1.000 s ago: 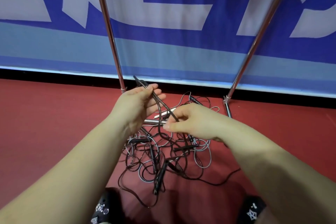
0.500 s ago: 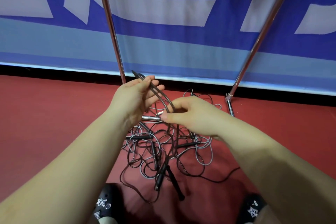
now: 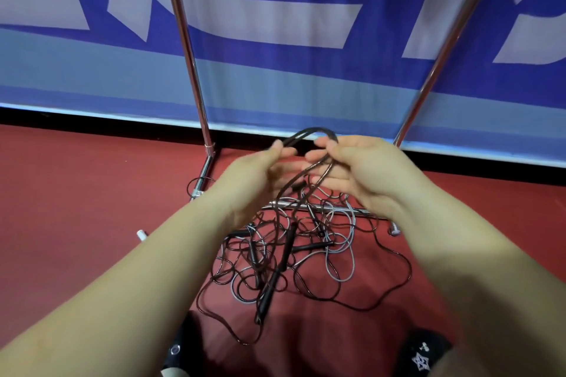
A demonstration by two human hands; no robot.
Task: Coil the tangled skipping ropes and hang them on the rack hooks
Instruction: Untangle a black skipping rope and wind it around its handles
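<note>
Both hands are working one thin dark brown-black skipping rope cord (image 3: pixel 309 131), raised clear of the red floor (image 3: pixel 76 208). The left hand (image 3: pixel 254 174) is pinching the cord at its fingertips; the right hand (image 3: pixel 361 168) is pinching the same doubled strand just beside it, so a short arch is bridging the two. From the right hand the strands are dropping straight down, long axis near vertical, into the tangled pile of black and grey ropes (image 3: pixel 294 254) lying between the forearms and over the chrome rack's base bar (image 3: pixel 337 208). Judgement: the slack is lying below, equally near both hands. No hooks are showing.
</note>
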